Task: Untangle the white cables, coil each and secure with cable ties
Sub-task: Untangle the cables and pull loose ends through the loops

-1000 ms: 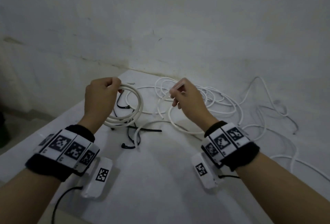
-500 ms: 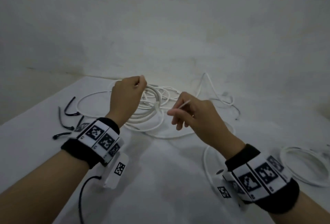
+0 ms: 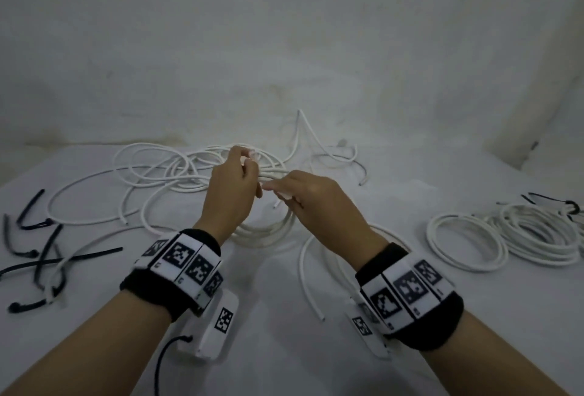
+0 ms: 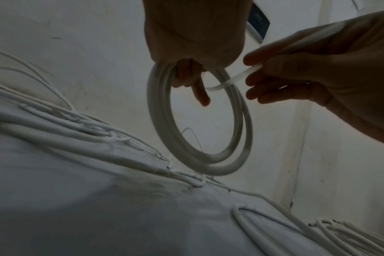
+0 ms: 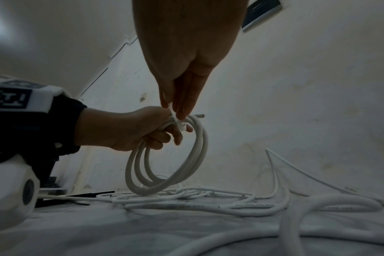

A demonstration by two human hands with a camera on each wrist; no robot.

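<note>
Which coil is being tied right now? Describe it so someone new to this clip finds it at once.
Start at the white table and go to its middle, where both hands meet. The small coil hangs upright from the left hand, and the right hand feeds a white cable tie round it. Unlike the loose tangle behind and the finished coils lying flat at right, it is lifted off the table.

coil's top (image 3: 265, 231) hidden behind left hand (image 3: 229, 193) — coiled bundles (image 3: 537, 237) cut off at right edge
</note>
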